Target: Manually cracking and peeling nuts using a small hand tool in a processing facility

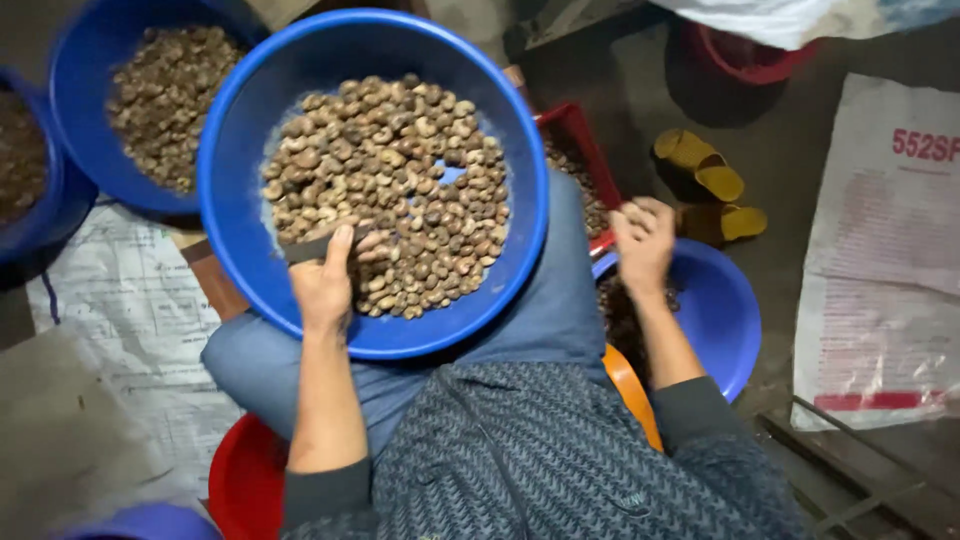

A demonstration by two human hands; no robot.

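At the bottom of the frame sits the person's dark patterned jacket (560, 460), with a red basin (240, 480) at lower left beside it. Just above, the left hand (325, 280) rests inside the big blue bowl (240, 240) on the lap, closed around a dark flat tool (305, 250) among brown shelled nuts (390, 190) that fill the bowl at centre frame. To the right, the right hand (642, 242) is curled loosely shut, apparently on a nut or two, over a smaller blue bowl (725, 315) at centre right. A red crate (578, 140) of nuts lies between the two bowls. Farther off, a second blue bowl of nuts (80, 90) stands at upper left, yellow sandals (705, 180) at upper right.
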